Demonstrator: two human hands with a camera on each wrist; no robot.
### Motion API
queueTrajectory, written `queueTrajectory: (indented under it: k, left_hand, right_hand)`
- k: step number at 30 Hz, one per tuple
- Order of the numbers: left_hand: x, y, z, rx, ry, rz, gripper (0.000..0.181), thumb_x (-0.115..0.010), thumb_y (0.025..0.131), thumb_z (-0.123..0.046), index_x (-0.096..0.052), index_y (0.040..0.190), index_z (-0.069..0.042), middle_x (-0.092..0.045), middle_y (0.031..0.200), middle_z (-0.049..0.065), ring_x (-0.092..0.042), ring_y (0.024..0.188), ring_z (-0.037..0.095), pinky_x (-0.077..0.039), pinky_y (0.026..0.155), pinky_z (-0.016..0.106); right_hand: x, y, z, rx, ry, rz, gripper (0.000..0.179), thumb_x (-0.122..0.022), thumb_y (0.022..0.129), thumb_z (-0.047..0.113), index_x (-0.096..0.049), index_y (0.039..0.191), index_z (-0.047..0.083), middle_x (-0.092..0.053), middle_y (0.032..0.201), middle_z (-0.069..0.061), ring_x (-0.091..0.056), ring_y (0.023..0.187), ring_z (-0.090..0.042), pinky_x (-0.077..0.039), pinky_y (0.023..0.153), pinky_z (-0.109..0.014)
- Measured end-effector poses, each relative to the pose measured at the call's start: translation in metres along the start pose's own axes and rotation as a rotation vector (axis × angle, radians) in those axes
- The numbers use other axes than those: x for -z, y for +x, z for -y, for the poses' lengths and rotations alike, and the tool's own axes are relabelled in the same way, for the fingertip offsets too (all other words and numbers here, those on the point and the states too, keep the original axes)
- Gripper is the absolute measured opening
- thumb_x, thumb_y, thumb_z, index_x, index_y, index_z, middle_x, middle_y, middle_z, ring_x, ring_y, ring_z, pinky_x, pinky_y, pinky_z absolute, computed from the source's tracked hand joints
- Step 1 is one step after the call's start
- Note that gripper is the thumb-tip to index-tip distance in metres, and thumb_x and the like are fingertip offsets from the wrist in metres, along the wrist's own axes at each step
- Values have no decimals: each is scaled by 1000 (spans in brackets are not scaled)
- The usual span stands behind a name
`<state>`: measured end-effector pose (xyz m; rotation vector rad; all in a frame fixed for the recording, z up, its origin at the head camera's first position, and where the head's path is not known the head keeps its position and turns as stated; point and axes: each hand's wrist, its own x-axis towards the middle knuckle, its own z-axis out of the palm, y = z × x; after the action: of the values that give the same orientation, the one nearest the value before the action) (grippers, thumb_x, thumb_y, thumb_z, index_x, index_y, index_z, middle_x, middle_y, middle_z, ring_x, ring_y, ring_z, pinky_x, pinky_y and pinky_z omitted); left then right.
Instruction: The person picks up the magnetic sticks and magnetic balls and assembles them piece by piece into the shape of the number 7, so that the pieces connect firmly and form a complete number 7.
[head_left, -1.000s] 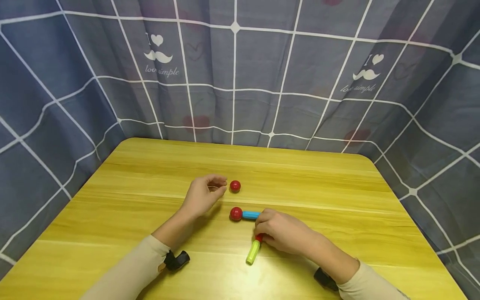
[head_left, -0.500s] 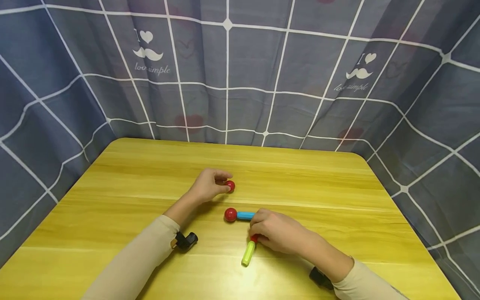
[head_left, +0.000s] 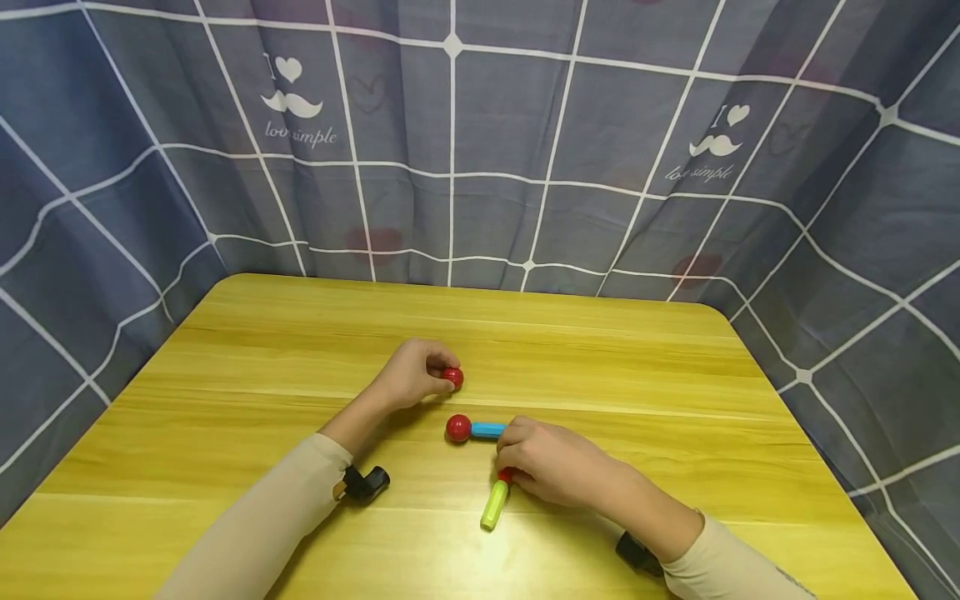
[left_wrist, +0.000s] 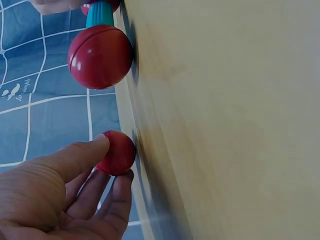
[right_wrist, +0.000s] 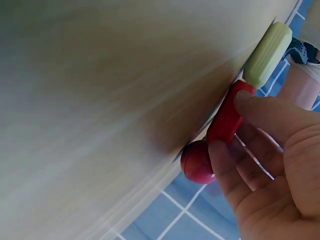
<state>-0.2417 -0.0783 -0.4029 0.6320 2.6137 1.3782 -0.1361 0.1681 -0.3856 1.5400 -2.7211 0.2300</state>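
My left hand (head_left: 411, 377) pinches a loose red ball (left_wrist: 120, 156) between thumb and fingers, low over the table. Nearer to me lies another red ball (head_left: 458, 428), joined to the end of a blue rod (head_left: 488, 430). The rod's right end is hidden behind my right hand (head_left: 558, 465) in the head view. In the right wrist view, that hand grips a red rod (right_wrist: 227, 116) between thumb and fingers. A red ball (right_wrist: 196, 162) sits at one end of this rod, and a yellow-green rod (right_wrist: 268, 56) lies in line at the other.
The pieces are on a yellow wood-grain table (head_left: 315, 333). A grey-blue curtain (head_left: 495, 117) with white grid lines hangs behind it and at both sides. Black cameras (head_left: 365, 485) are strapped to the wrists.
My left hand has reached right to the loose red ball, taken it between thumb and fingers and drawn it slightly nearer. The right hand keeps its grip. The head view has shifted slightly.
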Motion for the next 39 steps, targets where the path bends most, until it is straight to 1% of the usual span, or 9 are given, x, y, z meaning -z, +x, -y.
queueTrajectory:
  k: [3, 6, 10, 14, 20, 24, 31, 35, 39]
  left_hand:
    - [3, -6, 2, -7, 13, -3, 25, -81, 76, 1, -72, 99, -2, -71, 92, 5, -65, 85, 17, -53, 77, 31]
    - [5, -12, 4, -15, 4, 6, 25, -80, 76, 2, -72, 100, -1, -70, 92, 5, -64, 84, 16, -53, 76, 31]
    - [7, -22, 5, -17, -11, 14, 25, -79, 77, 4, -71, 100, 0, -70, 93, 6, -65, 85, 18, -53, 75, 30]
    - [7, -33, 2, -6, -12, 20, 24, -79, 77, 5, -71, 99, 0, -70, 93, 5, -66, 86, 19, -54, 76, 30]
    - [5, -47, -3, -29, -8, 50, 23, -78, 78, 6, -70, 98, -1, -70, 93, 5, -66, 88, 19, -54, 77, 31]
    - [3, -58, -5, -40, -3, 66, 23, -77, 78, 6, -70, 98, -2, -69, 93, 4, -66, 88, 19, -54, 77, 30]
    - [0, -77, -9, -58, 11, 89, 22, -78, 78, 5, -70, 97, -4, -68, 95, 3, -66, 88, 18, -55, 76, 30]
    - [-4, -87, -14, -82, 14, 123, 22, -78, 78, 5, -70, 95, -6, -68, 94, 1, -66, 87, 17, -55, 76, 30]
    - [-9, -96, -21, -93, -4, 163, 22, -78, 78, 5, -70, 94, -7, -67, 93, 1, -65, 87, 16, -55, 75, 29]
  right_hand:
    - [0, 1, 3, 29, -58, -9, 6, -74, 88, 16, -74, 92, 20, -63, 96, 9, -55, 93, -8, -47, 82, -18]
    - [-2, 1, 5, 66, -118, -30, 9, -77, 85, 16, -74, 92, 21, -64, 95, 9, -55, 92, -9, -47, 82, -19]
    - [-4, 2, 9, 111, -163, -55, 14, -80, 81, 13, -74, 90, 22, -64, 92, 10, -55, 90, -9, -47, 83, -22]
    - [-5, 1, 12, 128, -197, -64, 14, -80, 80, 12, -74, 89, 21, -64, 91, 11, -55, 90, -9, -47, 84, -22]
    - [-5, -1, 14, 123, -214, -77, 16, -79, 79, 9, -73, 86, 22, -63, 89, 12, -55, 89, -8, -46, 84, -21]
    - [-5, -1, 15, 127, -218, -69, 19, -80, 77, 8, -72, 86, 23, -63, 90, 13, -55, 90, -8, -46, 85, -21]
    - [-5, -2, 16, 126, -226, -65, 15, -79, 81, 11, -72, 87, 23, -63, 91, 13, -55, 92, -7, -45, 86, -21]
    - [-4, -3, 16, 126, -221, -68, 16, -78, 81, 11, -72, 88, 24, -63, 91, 13, -55, 92, -7, -45, 87, -21]
    - [-4, -5, 16, 116, -204, -65, 14, -77, 83, 12, -73, 89, 24, -64, 93, 13, -55, 93, -7, -45, 89, -21]
